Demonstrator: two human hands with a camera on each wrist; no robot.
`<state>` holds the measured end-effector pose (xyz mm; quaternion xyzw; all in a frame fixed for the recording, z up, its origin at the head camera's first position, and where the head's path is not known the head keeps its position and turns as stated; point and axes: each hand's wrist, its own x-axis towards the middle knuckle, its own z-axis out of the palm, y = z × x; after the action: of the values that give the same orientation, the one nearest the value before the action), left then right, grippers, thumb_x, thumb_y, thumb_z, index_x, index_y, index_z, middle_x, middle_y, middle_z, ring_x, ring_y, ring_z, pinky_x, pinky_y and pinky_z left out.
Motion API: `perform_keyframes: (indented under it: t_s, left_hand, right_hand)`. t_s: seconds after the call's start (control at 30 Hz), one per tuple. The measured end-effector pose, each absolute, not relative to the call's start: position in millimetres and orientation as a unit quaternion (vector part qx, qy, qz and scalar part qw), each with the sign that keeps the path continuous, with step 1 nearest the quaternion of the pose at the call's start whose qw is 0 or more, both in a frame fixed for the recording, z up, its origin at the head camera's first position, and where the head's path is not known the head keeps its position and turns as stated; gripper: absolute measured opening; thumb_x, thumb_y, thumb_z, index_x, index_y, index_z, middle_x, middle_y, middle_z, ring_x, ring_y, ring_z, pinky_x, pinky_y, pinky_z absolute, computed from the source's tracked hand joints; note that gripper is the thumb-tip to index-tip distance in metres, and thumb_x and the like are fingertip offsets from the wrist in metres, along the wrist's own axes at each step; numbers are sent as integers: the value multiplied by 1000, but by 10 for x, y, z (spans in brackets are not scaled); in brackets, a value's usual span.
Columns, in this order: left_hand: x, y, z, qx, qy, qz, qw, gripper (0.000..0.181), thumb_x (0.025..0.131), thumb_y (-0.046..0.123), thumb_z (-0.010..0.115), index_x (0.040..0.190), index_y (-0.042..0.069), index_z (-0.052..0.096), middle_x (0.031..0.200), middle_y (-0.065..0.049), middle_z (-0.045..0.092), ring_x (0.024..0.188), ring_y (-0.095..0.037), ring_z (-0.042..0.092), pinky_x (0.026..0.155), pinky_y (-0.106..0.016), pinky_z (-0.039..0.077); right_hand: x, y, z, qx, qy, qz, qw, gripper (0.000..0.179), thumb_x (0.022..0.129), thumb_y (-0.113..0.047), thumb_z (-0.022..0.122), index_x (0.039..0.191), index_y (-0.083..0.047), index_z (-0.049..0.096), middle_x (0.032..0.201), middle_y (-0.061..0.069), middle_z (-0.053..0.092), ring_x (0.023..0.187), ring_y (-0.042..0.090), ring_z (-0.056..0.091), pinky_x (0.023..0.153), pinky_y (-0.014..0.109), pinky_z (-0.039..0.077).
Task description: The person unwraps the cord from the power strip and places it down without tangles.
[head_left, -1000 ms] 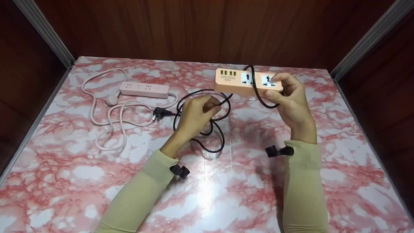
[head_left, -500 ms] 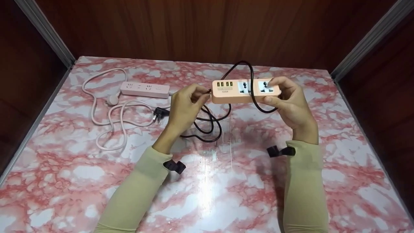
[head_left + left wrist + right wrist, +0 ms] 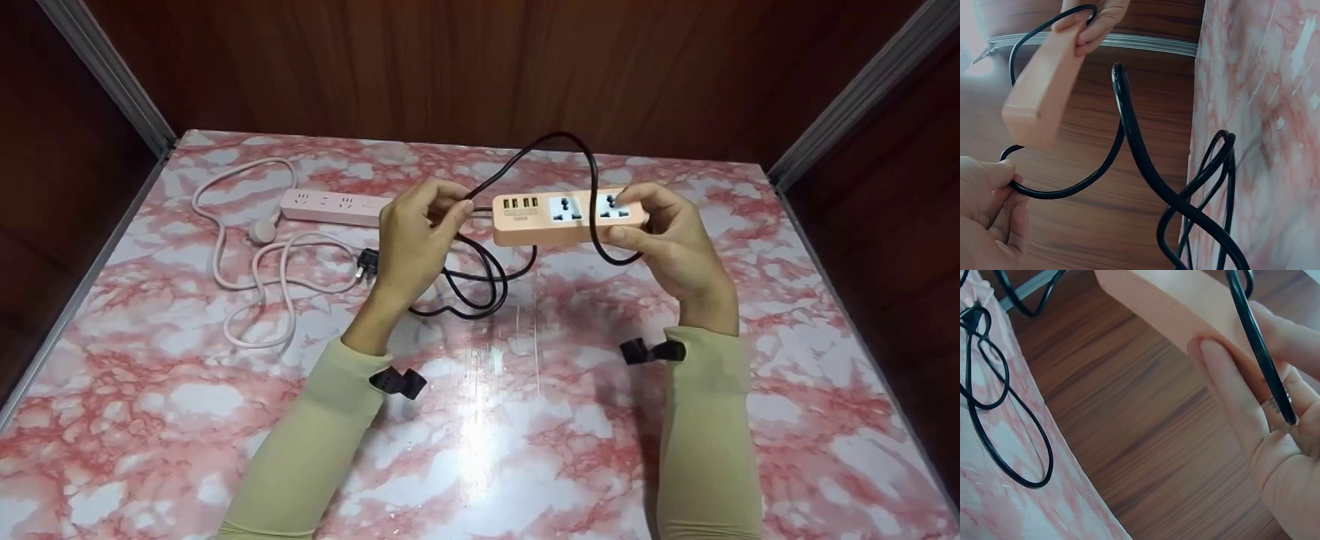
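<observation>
My right hand (image 3: 679,240) grips the right end of an orange power strip (image 3: 525,234) and holds it above the table, its sockets and USB ports facing up toward the head view. A black cord (image 3: 559,136) comes out of that end, loops over the strip and arches across to the left. Between thumb and fingertips my left hand (image 3: 420,236) pinches this cord just left of the strip, as the left wrist view shows with the cord (image 3: 1050,194). More of the cord hangs in loops below. Its black plug (image 3: 367,264) is partly hidden behind the left hand.
A pink power strip (image 3: 330,206) lies at the back left, its right end covered by the left hand. Its pale cord (image 3: 217,247) curls around a round plug (image 3: 261,230). Dark wood panels (image 3: 480,67) enclose the marbled red-and-white table (image 3: 540,457).
My left hand has moved left and up, drawing the cord into a higher arch over the orange power strip. The strip has come down and slightly toward me in the right hand.
</observation>
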<state>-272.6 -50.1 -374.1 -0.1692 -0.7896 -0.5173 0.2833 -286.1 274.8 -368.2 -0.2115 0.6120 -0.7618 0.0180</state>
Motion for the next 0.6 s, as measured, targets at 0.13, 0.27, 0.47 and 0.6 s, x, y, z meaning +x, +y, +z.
perform_keyframes:
  t_s: [0.13, 0.27, 0.47, 0.6]
  left_hand:
    - [-2700, -503, -3706, -179, -787, -511, 296, 12, 98, 16, 79, 103, 6, 78, 87, -1, 75, 78, -10, 68, 71, -27, 56]
    - [-2655, -511, -3656, -197, -782, -508, 303, 12, 98, 17, 79, 103, 6, 78, 89, -2, 74, 79, -10, 67, 70, -26, 55]
    - [-2604, -534, -3569, -232, -771, -502, 315, 13, 99, 18, 78, 103, 6, 78, 92, -2, 74, 82, -11, 67, 73, -26, 54]
    - [-2578, -536, -3529, -259, -765, -496, 317, 13, 99, 17, 78, 103, 6, 78, 92, -2, 75, 82, -12, 67, 75, -29, 56]
  right_hand:
    - [-2874, 2755, -3698, -189, 619, -762, 11, 30, 88, 20, 72, 112, 1, 70, 107, 10, 66, 90, 23, 68, 74, 28, 58]
    - [-2887, 2762, -3709, -172, 620, -766, 7, 31, 88, 21, 70, 112, 1, 71, 104, 10, 66, 85, 20, 68, 71, 28, 56]
    - [-2889, 2754, -3693, -129, 624, -771, -2, 30, 88, 19, 72, 108, -3, 72, 108, 10, 66, 91, 25, 65, 74, 28, 57]
    - [-2898, 2759, -3692, -110, 625, -773, -7, 29, 88, 16, 76, 109, -2, 71, 109, 12, 63, 100, 28, 61, 75, 28, 59]
